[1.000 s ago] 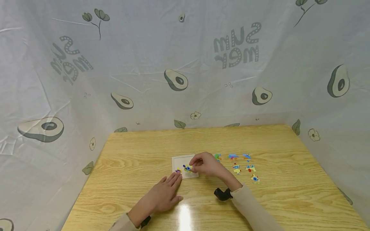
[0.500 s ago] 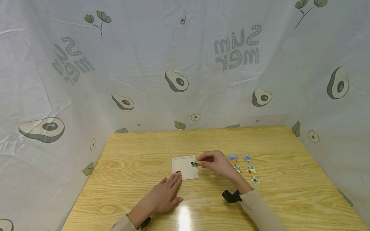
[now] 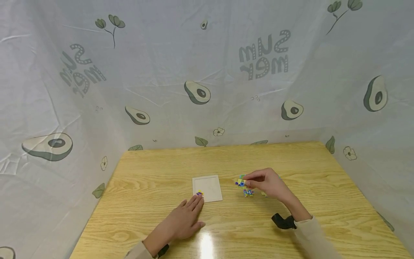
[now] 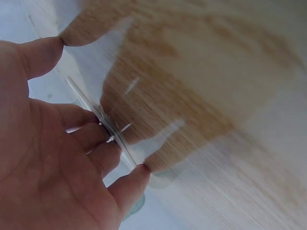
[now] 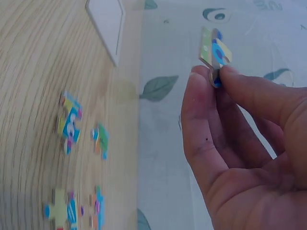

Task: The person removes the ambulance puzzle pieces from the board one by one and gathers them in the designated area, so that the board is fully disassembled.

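My right hand [image 3: 266, 183] pinches a jigsaw piece [image 5: 216, 50] between thumb and fingertips, above the table to the right of the tray. The piece has blue, yellow and green on it. A white puzzle tray [image 3: 211, 187] lies flat near the middle of the table. My left hand [image 3: 182, 219] stretches its fingers to the tray's near left corner, where the fingertips rest by a yellow and purple jigsaw piece [image 3: 199, 192]. They partly cover that piece. In the left wrist view, the fingertips meet the tray's thin edge [image 4: 112, 129].
Several loose jigsaw pieces lie on the table under and beside my right hand, among them a yellow and blue piece [image 5: 71, 122] and a green one [image 5: 100, 140]. The wooden table [image 3: 155, 172] ends at a printed cloth [image 3: 168, 122] behind.
My right hand has lifted the jigsaw piece off the tray and carried it right, over the loose pieces. My left hand has stayed at the tray's corner.
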Demonstrator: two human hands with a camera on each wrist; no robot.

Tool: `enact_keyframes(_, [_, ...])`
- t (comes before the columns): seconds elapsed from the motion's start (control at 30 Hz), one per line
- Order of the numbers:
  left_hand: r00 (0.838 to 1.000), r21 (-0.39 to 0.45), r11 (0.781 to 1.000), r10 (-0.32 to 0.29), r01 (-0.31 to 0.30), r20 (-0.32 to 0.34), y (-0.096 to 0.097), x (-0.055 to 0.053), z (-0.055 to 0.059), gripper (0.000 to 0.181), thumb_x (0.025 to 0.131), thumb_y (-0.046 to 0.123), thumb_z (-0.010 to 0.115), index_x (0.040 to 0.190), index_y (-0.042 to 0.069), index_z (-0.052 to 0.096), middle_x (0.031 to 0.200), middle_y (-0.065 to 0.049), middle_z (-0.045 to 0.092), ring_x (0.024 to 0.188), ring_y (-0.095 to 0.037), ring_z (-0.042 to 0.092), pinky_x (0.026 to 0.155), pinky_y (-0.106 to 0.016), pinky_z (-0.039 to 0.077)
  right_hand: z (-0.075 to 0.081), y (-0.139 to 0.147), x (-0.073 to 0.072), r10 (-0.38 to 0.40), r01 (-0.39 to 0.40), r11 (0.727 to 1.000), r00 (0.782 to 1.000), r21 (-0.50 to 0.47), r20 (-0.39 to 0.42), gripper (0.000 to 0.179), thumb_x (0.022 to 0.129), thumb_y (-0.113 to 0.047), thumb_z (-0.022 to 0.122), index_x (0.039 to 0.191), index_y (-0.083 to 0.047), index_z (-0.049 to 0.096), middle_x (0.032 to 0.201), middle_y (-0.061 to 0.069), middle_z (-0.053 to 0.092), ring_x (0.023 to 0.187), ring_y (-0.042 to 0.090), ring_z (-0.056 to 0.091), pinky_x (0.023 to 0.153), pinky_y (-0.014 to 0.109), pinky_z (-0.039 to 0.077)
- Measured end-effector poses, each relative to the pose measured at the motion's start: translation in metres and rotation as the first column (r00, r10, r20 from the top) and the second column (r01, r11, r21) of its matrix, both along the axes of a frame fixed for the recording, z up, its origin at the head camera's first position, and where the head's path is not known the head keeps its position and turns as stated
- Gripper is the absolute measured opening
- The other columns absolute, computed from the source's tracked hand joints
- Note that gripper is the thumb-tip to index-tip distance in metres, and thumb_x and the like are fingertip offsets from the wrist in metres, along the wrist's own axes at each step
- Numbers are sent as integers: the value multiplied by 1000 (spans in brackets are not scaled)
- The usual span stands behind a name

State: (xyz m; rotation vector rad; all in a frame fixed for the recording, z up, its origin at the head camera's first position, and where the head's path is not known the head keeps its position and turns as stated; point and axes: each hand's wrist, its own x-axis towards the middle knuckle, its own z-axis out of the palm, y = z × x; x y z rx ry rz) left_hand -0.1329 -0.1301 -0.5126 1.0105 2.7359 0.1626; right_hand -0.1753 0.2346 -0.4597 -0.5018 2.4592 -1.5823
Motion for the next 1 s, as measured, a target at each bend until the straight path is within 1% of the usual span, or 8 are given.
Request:
enact_keyframes(0.13, [1000, -8, 1000, 5, -5, 9, 0, -1, -1, 75, 110, 52, 45, 167, 6, 27, 176, -11, 25, 164, -29, 26, 127, -56, 35, 1, 17, 4, -16, 16, 999, 1000, 38, 14, 28, 100, -15, 72, 119, 4, 77, 111, 23, 79, 88, 25, 80, 65, 34, 63])
enact_keyframes(0.2, [1000, -15, 1000, 6, -6, 10, 0, -1, -1, 75, 110, 53, 44, 168, 7, 26, 176, -10, 24, 164, -28, 25, 128, -55, 35, 1, 24, 6, -22, 21, 998, 1000, 62, 8, 28, 100, -16, 72, 118, 4, 77, 106, 21, 80, 87, 22, 80, 62, 33, 61])
enact_keyframes(0.23, [1000, -18, 1000, 7, -7, 10, 0, -1, -1, 75, 110, 53, 43, 168, 8, 26, 176, -9, 24, 164, -28, 25, 128, -55, 35, 0, 28, 7, -23, 22, 997, 1000, 70, 7, 27, 100, -16, 72, 118, 3, 77, 104, 20, 81, 86, 21, 79, 62, 34, 60])
enact_keyframes(0.33, [1000, -28, 1000, 6, -6, 2, 1, -1, -3, 76, 110, 53, 43, 168, 8, 26, 176, -9, 24, 164, -27, 25, 128, -54, 35, -5, 38, 11, -28, 27, 996, 1000, 83, 13, 24, 99, -15, 73, 116, 2, 78, 104, 19, 80, 86, 21, 79, 72, 37, 65])
enact_keyframes(0.47, [1000, -38, 999, 2, -2, -6, 1, -1, -4, 76, 110, 54, 42, 168, 8, 25, 176, -9, 24, 164, -27, 25, 128, -54, 35, -13, 50, 18, -34, 29, 996, 997, 84, 65, 21, 99, -11, 72, 114, 2, 78, 107, 20, 78, 88, 24, 79, 78, 38, 67])
enact_keyframes(0.57, [1000, -38, 999, -1, 1, -2, 1, -1, -4, 76, 110, 54, 42, 168, 8, 25, 176, -8, 23, 164, -26, 25, 128, -54, 35, -19, 58, 23, -35, 25, 995, 994, 97, 101, 21, 99, -10, 72, 113, 4, 77, 106, 19, 78, 88, 24, 79, 77, 37, 67])
enact_keyframes(0.7, [1000, -33, 999, -2, 1, -4, 0, -1, -4, 75, 110, 53, 43, 168, 8, 25, 176, -9, 24, 164, -27, 25, 128, -54, 35, -24, 64, 26, -31, 16, 993, 992, 120, 124, 20, 99, -7, 71, 111, 7, 77, 102, 20, 79, 85, 21, 79, 74, 34, 66])
enact_keyframes(1.0, [1000, -25, 1000, 5, -5, -8, 0, 0, -3, 75, 110, 53, 43, 168, 7, 26, 176, -9, 24, 164, -27, 25, 128, -54, 35, -27, 68, 31, -38, 11, 979, 990, 204, 132, 14, 96, -2, 72, 104, 7, 78, 93, 15, 80, 75, 17, 73, 64, 30, 62])
